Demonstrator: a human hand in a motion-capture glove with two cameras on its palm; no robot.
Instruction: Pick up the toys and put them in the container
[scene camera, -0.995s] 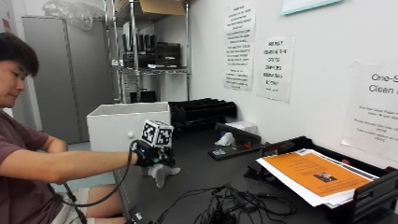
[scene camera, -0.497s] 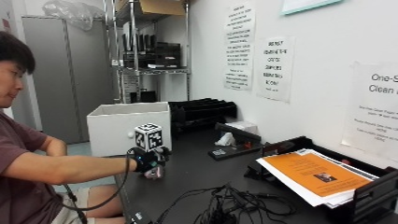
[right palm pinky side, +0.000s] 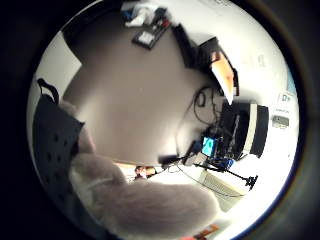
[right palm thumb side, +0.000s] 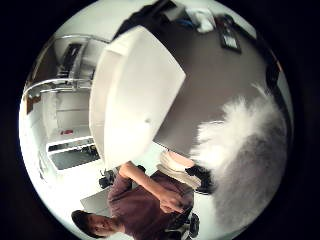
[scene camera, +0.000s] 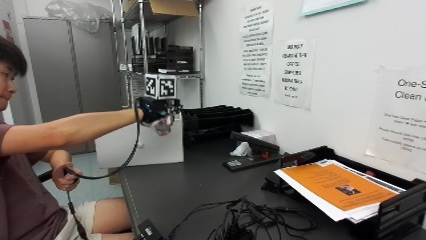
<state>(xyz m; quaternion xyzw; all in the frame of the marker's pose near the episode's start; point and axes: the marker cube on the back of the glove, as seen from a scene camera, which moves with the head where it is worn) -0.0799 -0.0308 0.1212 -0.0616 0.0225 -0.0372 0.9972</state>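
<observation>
A soft grey plush toy (scene camera: 162, 125), judged light and squashable, is held bunched in the gloved right hand (scene camera: 154, 110), raised beside the white rectangular container (scene camera: 143, 145).

You have a dark table (scene camera: 180, 185) running along the wall. At its far end stands 1 white container (scene camera: 143, 145), a tall open box. Just beyond it, against the wall, sit black stacked trays (scene camera: 216, 120). Nearer along the wall you have a small white crumpled item (scene camera: 241, 149) beside a long black device (scene camera: 254, 152) on a flat base. Toward the near end, 1 black paper tray (scene camera: 393, 210) holds a stack of sheets with an orange page (scene camera: 333, 187) on top. A tangle of black cables (scene camera: 249, 222) lies on the tabletop in front of that tray, and a small black object (scene camera: 148, 231) sits at the near edge.
</observation>
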